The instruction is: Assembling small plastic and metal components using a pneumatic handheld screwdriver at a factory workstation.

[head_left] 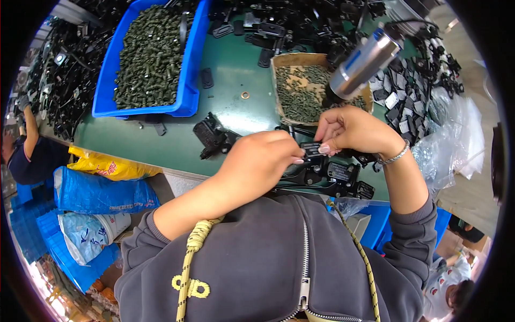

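Observation:
Near the front edge of the green table, a small black rectangular cap (310,149) sits between my two hands. My left hand (260,158) has its fingers drawn together, thumb and fingertips at the cap's left end. From the right, my right hand (357,130) pinches the other end, thumb on top. Just below lie black lever assemblies (343,173) with rectangular reservoirs, lying close to my jacket. What the curled fingers of each hand cover underneath is hidden. Left of my left hand rests another black lever assembly (210,134).
A silver cylindrical electric screwdriver (365,61) hangs above a cardboard box (276,80) of small screws. The blue bin (188,102) holds dark bolts. Black parts (61,80) pile up left; grey pads (402,91) and plastic bags (456,134) lie right. Another person's arm (32,129) shows far left.

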The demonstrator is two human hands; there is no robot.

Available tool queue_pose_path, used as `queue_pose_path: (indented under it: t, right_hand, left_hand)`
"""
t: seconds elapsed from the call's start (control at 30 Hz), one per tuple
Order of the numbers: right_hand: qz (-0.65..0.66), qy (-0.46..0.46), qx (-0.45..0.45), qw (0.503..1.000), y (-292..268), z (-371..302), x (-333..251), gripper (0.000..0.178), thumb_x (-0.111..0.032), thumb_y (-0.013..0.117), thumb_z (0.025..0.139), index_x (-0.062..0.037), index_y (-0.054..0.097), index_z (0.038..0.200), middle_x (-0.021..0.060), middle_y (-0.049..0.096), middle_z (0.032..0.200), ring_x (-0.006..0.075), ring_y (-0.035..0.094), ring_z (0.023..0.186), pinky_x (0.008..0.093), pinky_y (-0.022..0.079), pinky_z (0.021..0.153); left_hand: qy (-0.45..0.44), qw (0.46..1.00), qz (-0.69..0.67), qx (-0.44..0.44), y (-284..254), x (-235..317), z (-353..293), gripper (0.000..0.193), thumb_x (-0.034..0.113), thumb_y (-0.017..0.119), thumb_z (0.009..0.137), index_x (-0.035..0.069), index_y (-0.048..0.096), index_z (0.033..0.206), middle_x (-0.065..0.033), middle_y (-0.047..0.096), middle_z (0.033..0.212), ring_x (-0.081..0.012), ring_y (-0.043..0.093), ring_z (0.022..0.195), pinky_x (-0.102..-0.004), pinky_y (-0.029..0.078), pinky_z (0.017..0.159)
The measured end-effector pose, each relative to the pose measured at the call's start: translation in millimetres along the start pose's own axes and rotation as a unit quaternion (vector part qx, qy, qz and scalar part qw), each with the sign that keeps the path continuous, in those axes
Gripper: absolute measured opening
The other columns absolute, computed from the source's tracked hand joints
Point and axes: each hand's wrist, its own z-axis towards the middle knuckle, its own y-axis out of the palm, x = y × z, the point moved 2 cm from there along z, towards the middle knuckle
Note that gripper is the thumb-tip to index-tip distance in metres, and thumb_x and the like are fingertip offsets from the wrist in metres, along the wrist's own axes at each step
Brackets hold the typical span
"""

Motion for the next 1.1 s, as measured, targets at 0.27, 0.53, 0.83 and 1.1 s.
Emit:
queue_pose_path:
  t: [0.27,0.53,0.83,1.1]
  right_hand:
    - [0.024,-0.040,-0.030,0.998,1,5,0,0.019,-0.006,0.075,0.084,0.0046,0.065,0.096,0.0076,0.071,0.079,0.0108,0.067,0.072,0.0231,0.052,0.064]
    - [0.017,-0.024,-0.033,0.999,2,6,-2,0.016,0.000,0.073,0.082,0.0042,0.065,0.096,0.0051,0.071,0.081,0.0094,0.068,0.076,0.0219,0.052,0.068]
    - [0.007,-0.025,-0.025,0.999,1,2,-1,0.017,-0.001,0.074,0.082,0.0039,0.066,0.096,0.0051,0.071,0.081,0.0095,0.068,0.076,0.0224,0.053,0.068]
    - [-0.064,-0.033,0.119,0.990,-16,12,3,0.024,-0.004,0.074,0.083,0.0029,0.065,0.104,0.0074,0.072,0.088,0.0137,0.069,0.079,0.0260,0.054,0.073]
  left_hand:
    - [-0.104,0.990,-0.075,-0.060,-4,0,8,0.013,0.003,0.077,0.079,0.001,0.072,0.091,-0.0068,0.068,0.086,-0.0172,0.066,0.076,-0.0291,0.054,0.066]
    - [-0.056,0.997,0.021,-0.046,3,6,11,0.012,0.004,0.078,0.078,0.002,0.069,0.087,-0.0079,0.063,0.081,-0.0218,0.063,0.073,-0.0323,0.051,0.063]
    - [-0.011,0.999,0.040,-0.005,9,1,3,0.013,0.004,0.075,0.080,0.004,0.067,0.090,-0.0091,0.062,0.081,-0.0252,0.063,0.074,-0.0344,0.049,0.063]
    - [-0.028,0.996,0.077,0.040,-8,-9,18,0.008,0.007,0.066,0.082,0.005,0.064,0.090,-0.0096,0.061,0.084,-0.0321,0.061,0.082,-0.0423,0.049,0.070]
